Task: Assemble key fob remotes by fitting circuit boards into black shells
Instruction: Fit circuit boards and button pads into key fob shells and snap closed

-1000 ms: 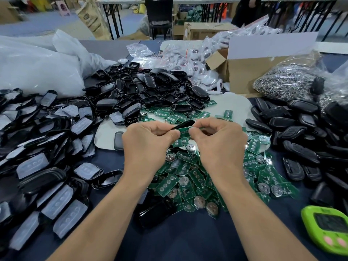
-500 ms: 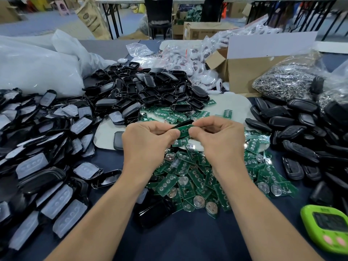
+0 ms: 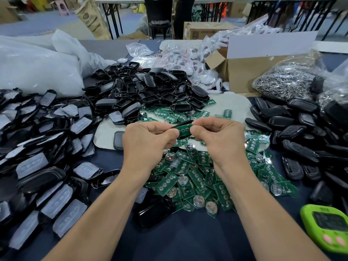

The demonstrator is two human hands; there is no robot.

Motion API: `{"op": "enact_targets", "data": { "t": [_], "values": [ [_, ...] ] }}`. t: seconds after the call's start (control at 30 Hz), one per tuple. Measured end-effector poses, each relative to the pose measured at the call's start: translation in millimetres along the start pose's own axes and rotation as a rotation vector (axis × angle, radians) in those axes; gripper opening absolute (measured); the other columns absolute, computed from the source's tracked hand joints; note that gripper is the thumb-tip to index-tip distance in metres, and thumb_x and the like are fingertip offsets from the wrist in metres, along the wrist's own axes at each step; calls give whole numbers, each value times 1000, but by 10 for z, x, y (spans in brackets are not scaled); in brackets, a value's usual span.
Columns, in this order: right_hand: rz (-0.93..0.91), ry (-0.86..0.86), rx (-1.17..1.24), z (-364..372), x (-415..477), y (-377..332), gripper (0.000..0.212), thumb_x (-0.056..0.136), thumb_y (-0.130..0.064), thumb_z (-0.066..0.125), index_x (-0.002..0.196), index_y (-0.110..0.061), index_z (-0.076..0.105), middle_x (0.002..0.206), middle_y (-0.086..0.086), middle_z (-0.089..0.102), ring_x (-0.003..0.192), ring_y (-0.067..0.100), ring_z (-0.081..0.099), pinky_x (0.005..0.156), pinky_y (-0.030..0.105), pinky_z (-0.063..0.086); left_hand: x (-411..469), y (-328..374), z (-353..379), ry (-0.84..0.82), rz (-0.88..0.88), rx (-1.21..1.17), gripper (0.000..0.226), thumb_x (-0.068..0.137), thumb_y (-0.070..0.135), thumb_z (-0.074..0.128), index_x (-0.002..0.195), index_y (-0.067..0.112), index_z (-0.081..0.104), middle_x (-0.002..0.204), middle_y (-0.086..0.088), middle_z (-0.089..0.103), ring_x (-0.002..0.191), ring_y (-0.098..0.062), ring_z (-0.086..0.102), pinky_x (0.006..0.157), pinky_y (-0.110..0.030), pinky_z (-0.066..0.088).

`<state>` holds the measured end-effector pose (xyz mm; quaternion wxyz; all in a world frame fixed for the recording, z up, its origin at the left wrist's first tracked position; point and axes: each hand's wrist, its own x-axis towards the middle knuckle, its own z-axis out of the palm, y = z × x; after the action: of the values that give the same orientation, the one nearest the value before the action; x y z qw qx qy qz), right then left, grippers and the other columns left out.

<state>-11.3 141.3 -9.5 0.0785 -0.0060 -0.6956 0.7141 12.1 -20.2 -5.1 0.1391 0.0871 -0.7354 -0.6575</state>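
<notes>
Dark table [image 3: 188,242] heaped with parts. Green circuit board [image 3: 184,128] is pinched against black shell [image 3: 183,123] by left hand [image 3: 146,142] and right hand [image 3: 222,140]; edges should be aligned before pressing.

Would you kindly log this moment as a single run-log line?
phase: fitting | left hand: grips black shell | right hand: pinches green circuit board against it | fully seated: cannot tell

Green circuit board [image 3: 184,129], round pads up, seated in slim black shell [image 3: 185,122], slightly tilted; loose boards [image 3: 188,178] heaped at six o'clock, empty shells [image 3: 150,89] at eleven.
</notes>
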Motion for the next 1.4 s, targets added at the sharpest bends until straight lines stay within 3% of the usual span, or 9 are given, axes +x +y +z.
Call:
{"op": "enact_targets", "data": {
  "t": [0.27, 0.5, 0.67, 0.77, 0.87, 1.03, 1.17, 1.27, 1.4],
  "values": [
    [10, -25, -18, -31, 17, 4, 27, 78, 0, 86, 71, -25, 83, 68, 3, 77, 54, 10, 65, 57, 20, 51, 10, -18, -11, -19, -5, -16, 17, 75, 10, 92, 78, 22, 81, 71, -4, 79, 65, -21, 78, 61, -23, 61],
    [-33, 53, -223, -36, -42, -47, 20, 76, -13, 88, 73, -32, 82, 65, -6, 76, 58, 17, 71, 61, 41, 63, 0, 16, -25, -105, -10, -73, 20, 74, 9, 91, 74, 27, 84, 72, -7, 79, 65, -21, 77, 61, -23, 60],
    [-141, 72, -335, 23, -114, -109, 24, 76, -16, 90, 69, -35, 78, 67, -19, 74, 64, 4, 73, 68, 28, 63, 15, 18, -65, -107, -17, -65, 20, 77, 6, 89, 73, 24, 83, 72, -9, 79, 64, -23, 78, 60, -23, 61],
    [-161, 87, -342, 32, -113, -106, 28, 77, -14, 89, 69, -37, 76, 69, -24, 73, 65, -1, 71, 64, 13, 56, 15, 20, -53, -178, -51, -63, 24, 84, 4, 84, 74, 27, 83, 74, -9, 79, 65, -21, 77, 62, -24, 62],
    [-151, 87, -341, 34, -98, -93, 28, 78, -13, 87, 67, -37, 75, 68, -23, 73, 64, 0, 70, 61, 10, 53, 20, 24, -36, -207, -77, -91, 26, 85, 3, 81, 74, 26, 84, 75, -9, 79, 65, -20, 77, 63, -23, 62],
    [-79, 97, -229, 31, -68, -64, 30, 78, -11, 86, 70, -39, 80, 68, -10, 76, 64, 18, 73, 59, 32, 61, 25, 25, -36, -205, -60, -124, 29, 83, 1, 82, 74, 28, 85, 74, -10, 79, 63, -18, 76, 62, -22, 61],
    [71, 77, 27, 33, -33, -45, 28, 81, 2, 83, 68, -22, 80, 70, 1, 77, 59, 10, 68, 58, 18, 53, 30, 38, -42, -205, -47, -138, 27, 82, 2, 82, 75, 28, 85, 73, -10, 79, 60, -16, 75, 61, -22, 61],
    [193, 83, 204, 20, -16, -63, 26, 83, 6, 79, 69, -15, 78, 69, 2, 74, 57, 12, 66, 58, 21, 55, 45, 29, -59, -174, -47, -141, 28, 85, -1, 79, 75, 25, 85, 73, -11, 79, 60, -15, 74, 61, -21, 61],
    [180, 86, 126, -19, -18, -91, 23, 82, 1, 82, 67, -16, 80, 63, 3, 72, 55, 13, 63, 61, 26, 56, 59, 23, -72, -115, -75, -171, 22, 89, -1, 77, 82, 19, 82, 75, -12, 79, 61, -16, 75, 61, -22, 61]
  ]
}}
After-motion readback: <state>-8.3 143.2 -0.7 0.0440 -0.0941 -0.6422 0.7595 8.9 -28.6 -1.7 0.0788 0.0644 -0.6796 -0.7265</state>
